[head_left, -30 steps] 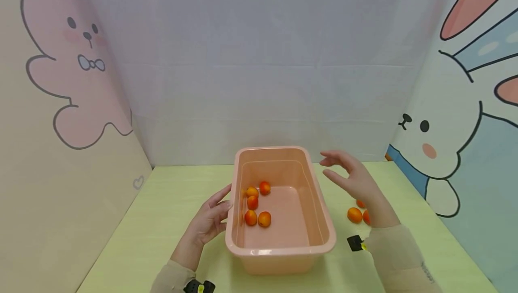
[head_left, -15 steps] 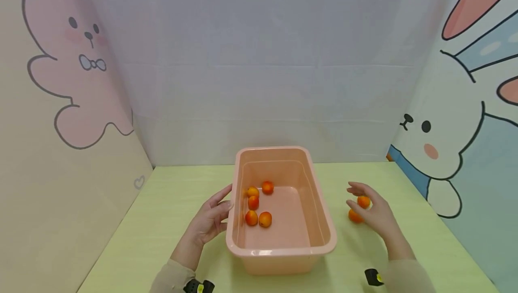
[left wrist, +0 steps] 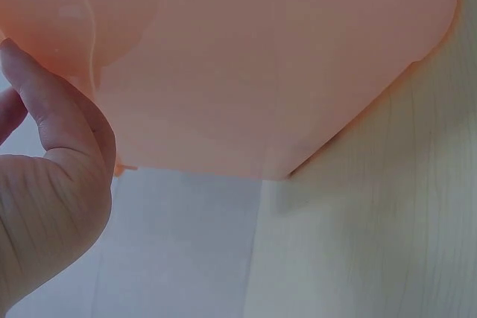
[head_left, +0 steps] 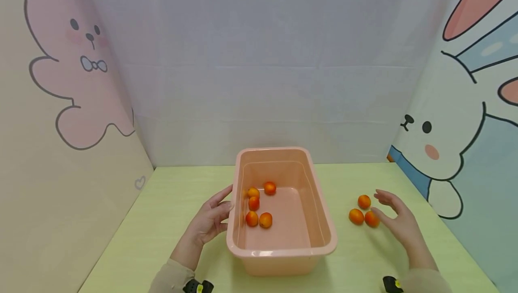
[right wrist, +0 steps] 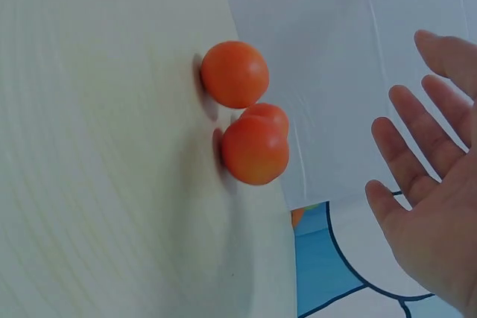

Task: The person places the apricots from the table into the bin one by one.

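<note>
A peach-pink plastic basin [head_left: 283,253] stands in the middle of the table in the head view. Along its left side lie several small orange-red fruits [head_left: 265,220] that look like tomatoes. My left hand [head_left: 208,221] rests against the basin's left outer wall, fingers loosely spread; in the left wrist view that hand [left wrist: 56,154] touches the wall near the rim. To the right of the basin, 3 more such fruits [head_left: 356,216] sit in a cluster. Beside them hovers my right hand [head_left: 398,223], fingers parted and holding nothing; the right wrist view shows a gap between hand [right wrist: 440,191] and fruits [right wrist: 256,150].
The pale yellow-green table [head_left: 186,185] carries the basin. A white sheet [head_left: 259,68] hangs behind its far edge. Side panels with a pink cartoon figure [head_left: 87,91] at left and a cartoon rabbit [head_left: 445,140] at right flank the table.
My right hand has moved down and to the right, from beside the basin's far right rim, past the three fruits, to their right side. The left hand and basin stay put.
</note>
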Motion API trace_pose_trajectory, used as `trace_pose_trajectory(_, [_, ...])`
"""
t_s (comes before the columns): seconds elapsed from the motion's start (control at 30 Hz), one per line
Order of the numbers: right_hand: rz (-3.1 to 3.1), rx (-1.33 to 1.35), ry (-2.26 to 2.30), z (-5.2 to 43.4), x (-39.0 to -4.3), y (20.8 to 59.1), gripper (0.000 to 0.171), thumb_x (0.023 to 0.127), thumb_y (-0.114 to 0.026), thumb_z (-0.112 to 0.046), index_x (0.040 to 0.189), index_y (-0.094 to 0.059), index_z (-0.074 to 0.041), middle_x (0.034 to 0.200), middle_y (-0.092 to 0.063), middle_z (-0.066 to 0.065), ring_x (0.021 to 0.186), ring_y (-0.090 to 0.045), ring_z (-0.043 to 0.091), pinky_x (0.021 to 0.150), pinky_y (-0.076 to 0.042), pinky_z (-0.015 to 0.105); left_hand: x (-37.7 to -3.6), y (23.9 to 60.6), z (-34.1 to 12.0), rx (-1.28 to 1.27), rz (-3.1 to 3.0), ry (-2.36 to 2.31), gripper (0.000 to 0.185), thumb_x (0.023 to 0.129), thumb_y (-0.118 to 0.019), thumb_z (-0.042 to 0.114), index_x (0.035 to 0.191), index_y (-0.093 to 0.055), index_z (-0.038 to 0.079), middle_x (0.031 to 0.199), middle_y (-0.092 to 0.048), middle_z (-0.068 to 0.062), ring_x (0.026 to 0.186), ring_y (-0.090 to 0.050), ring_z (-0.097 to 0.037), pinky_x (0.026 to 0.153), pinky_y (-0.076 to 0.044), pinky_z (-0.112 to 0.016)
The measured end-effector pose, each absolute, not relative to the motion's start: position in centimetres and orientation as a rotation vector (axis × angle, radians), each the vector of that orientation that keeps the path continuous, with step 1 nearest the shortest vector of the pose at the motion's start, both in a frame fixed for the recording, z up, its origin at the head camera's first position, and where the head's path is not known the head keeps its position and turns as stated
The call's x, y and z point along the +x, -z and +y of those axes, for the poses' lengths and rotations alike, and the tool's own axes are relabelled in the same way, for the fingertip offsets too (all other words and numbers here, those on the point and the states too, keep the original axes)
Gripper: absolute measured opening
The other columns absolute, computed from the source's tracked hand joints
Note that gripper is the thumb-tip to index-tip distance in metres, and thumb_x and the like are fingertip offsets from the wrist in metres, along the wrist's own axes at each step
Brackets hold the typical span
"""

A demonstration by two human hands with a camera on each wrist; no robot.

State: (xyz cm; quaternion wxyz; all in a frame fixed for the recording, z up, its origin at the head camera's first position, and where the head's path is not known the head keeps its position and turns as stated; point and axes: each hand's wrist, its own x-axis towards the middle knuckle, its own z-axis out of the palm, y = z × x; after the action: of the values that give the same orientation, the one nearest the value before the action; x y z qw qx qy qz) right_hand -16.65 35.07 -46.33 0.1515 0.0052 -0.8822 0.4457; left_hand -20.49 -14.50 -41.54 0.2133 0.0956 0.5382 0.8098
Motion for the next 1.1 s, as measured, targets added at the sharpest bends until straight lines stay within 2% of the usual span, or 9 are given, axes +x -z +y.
trace_pose_trajectory(0.07, [-2.541, 0.003, -1.293, 35.6, -16.7, 46.8, 0.061, 0.096, -0.067, -0.028, 0.146, -0.042, -0.003, 0.136, -0.05, 0.027, 0.105, -0.035, -0.017, 0.103, -0.031, 0.069, -20.5, 41.6, -14.5, 0.264, 1.495, -2.247, 0.066, 0.1, -0.05, 0.001, 0.158, -0.019, 0.005, 0.103, -0.064, -0.003, 0.088, -0.068, -0.015, 0.072, -0.06, -0.035])
trace_pose_trajectory(0.13, [-2.562, -0.019, -1.301, 36.0, -16.7, 47.2, 0.063, 0.096, -0.066, -0.03, 0.147, -0.041, -0.002, 0.139, -0.048, 0.026, 0.107, -0.035, -0.016, 0.113, -0.029, 0.056, -20.5, 41.6, -14.5, 0.264, 1.495, -2.245, 0.066, 0.1, -0.051, 0.002, 0.158, -0.019, 0.005, 0.103, -0.065, -0.003, 0.088, -0.068, -0.015, 0.073, -0.06, -0.036])
trace_pose_trajectory(0.17, [-2.575, -0.03, -1.304, 36.2, -16.7, 47.4, 0.063, 0.097, -0.066, -0.031, 0.147, -0.04, -0.002, 0.14, -0.047, 0.026, 0.11, -0.038, -0.011, 0.116, -0.027, 0.05, -20.5, 41.6, -14.5, 0.263, 1.495, -2.245, 0.066, 0.1, -0.051, 0.002, 0.158, -0.019, 0.005, 0.103, -0.065, -0.003, 0.088, -0.067, -0.015, 0.073, -0.06, -0.036])
trace_pose_trajectory(0.23, [-2.589, -0.036, -1.337, 36.5, -16.7, 47.8, 0.065, 0.097, -0.065, -0.031, 0.148, -0.038, 0.0, 0.143, -0.044, 0.027, 0.121, -0.042, 0.005, 0.118, -0.023, 0.047, -20.5, 41.7, -14.6, 0.262, 1.493, -2.245, 0.066, 0.1, -0.052, 0.003, 0.158, -0.02, 0.006, 0.104, -0.065, -0.003, 0.088, -0.067, -0.015, 0.073, -0.06, -0.036])
trace_pose_trajectory(0.3, [-2.609, -0.043, -1.381, 36.8, -16.8, 48.1, 0.067, 0.097, -0.065, -0.03, 0.148, -0.035, 0.002, 0.145, -0.04, 0.029, 0.129, -0.04, 0.027, 0.119, -0.02, 0.05, -20.5, 41.7, -14.6, 0.259, 1.493, -2.245, 0.066, 0.1, -0.053, 0.003, 0.158, -0.021, 0.006, 0.105, -0.064, -0.003, 0.088, -0.067, -0.016, 0.074, -0.06, -0.036])
trace_pose_trajectory(0.4, [-2.644, -0.051, -1.483, 37.4, -16.9, 48.7, 0.071, 0.098, -0.064, -0.027, 0.15, -0.029, 0.005, 0.148, -0.033, 0.032, 0.132, -0.03, 0.048, 0.108, -0.021, 0.07, -20.5, 41.7, -14.5, 0.257, 1.49, -2.248, 0.067, 0.099, -0.053, 0.004, 0.158, -0.021, 0.006, 0.104, -0.064, -0.003, 0.089, -0.067, -0.016, 0.074, -0.06, -0.036])
trace_pose_trajectory(0.53, [-2.733, -0.08, -1.524, 38.0, -17.2, 49.6, 0.075, 0.096, -0.066, -0.027, 0.151, -0.025, 0.005, 0.15, -0.028, 0.033, 0.134, -0.025, 0.052, 0.104, -0.024, 0.073, -20.4, 41.7, -14.5, 0.247, 1.496, -2.247, 0.068, 0.099, -0.053, 0.004, 0.158, -0.02, 0.006, 0.103, -0.065, -0.003, 0.089, -0.067, -0.016, 0.074, -0.06, -0.036])
trace_pose_trajectory(0.77, [-2.805, -0.043, -1.456, 38.4, -17.5, 50.7, 0.074, 0.093, -0.071, -0.026, 0.147, -0.032, 0.008, 0.145, -0.035, 0.036, 0.13, -0.033, 0.054, 0.105, -0.027, 0.07, -20.4, 41.7, -14.5, 0.25, 1.515, -2.236, 0.066, 0.099, -0.054, 0.005, 0.158, -0.023, 0.008, 0.102, -0.066, -0.003, 0.089, -0.066, -0.016, 0.074, -0.06, -0.035])
trace_pose_trajectory(1.1, [-2.84, -0.028, -1.403, 38.2, -17.9, 51.0, 0.07, 0.093, -0.071, -0.027, 0.143, -0.039, 0.009, 0.142, -0.04, 0.036, 0.128, -0.035, 0.052, 0.105, -0.027, 0.069, -20.5, 41.7, -14.6, 0.263, 1.5, -2.241, 0.065, 0.1, -0.052, 0.003, 0.158, -0.021, 0.008, 0.103, -0.065, -0.003, 0.088, -0.066, -0.016, 0.074, -0.06, -0.036])
